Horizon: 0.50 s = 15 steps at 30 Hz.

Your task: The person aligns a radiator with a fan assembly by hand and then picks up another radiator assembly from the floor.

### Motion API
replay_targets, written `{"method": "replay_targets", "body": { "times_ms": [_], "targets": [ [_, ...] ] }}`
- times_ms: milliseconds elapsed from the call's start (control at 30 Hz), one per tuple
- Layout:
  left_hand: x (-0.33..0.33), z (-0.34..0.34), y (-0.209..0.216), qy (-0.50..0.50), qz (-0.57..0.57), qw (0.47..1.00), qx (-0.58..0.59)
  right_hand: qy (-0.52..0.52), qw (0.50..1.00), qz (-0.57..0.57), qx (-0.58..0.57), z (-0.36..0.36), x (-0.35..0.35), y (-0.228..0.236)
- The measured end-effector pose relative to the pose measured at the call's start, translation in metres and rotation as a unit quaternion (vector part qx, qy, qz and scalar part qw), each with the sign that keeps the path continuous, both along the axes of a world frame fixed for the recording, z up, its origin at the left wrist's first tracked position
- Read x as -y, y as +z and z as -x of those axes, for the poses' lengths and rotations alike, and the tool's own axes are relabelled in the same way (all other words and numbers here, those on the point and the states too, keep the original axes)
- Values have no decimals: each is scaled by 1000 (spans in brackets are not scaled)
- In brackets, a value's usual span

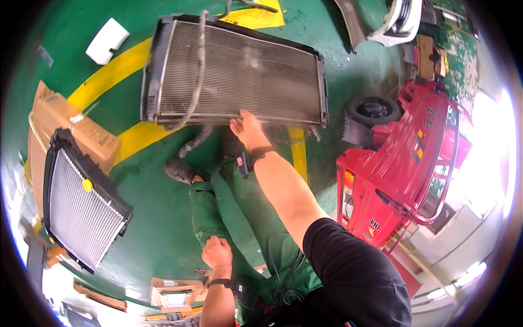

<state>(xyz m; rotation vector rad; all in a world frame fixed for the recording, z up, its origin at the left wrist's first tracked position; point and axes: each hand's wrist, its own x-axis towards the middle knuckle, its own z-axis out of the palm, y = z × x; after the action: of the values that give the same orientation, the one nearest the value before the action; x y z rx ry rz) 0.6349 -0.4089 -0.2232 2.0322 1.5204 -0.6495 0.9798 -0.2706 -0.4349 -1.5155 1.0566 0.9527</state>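
See the left hand (217, 252) curled into a fist over the leg (206, 212). Find the brown radiator (245, 71) over green floor (147, 196): probably heavy, stiff-framed, fragile-finned, best held by end frames (153, 71). Notice the right hand (249, 129), with fingers (235, 126) apparently pinching the near edge.

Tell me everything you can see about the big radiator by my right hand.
The radiator is a wide, flat rectangle with a finely ridged, dull brownish-grey core, metallic by the look and paler in patches. Dark, plastic-looking parts edge its sides. It sits just beyond your feet, slightly askew; whether it stands or lies flat I can't tell. A grey hose crosses its left part. Your right hand touches its near edge.
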Motion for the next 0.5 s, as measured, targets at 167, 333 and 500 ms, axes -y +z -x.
{"method": "replay_targets", "body": {
  "times_ms": [167, 333, 500],
  "targets": [
    [-6, -5, -2, -53, -1, 999, 3, -23, 999, 43, -2, -15, 1, 12],
    [-14, -16, -1, -95, 8, 995, -10, -43, 998, 42, -14, -22, -1, 15],
    [-20, -23, -3, -130, -13, 991, -22, -99, 994, 55, -5, -22, -1, 22]
  ]
}}
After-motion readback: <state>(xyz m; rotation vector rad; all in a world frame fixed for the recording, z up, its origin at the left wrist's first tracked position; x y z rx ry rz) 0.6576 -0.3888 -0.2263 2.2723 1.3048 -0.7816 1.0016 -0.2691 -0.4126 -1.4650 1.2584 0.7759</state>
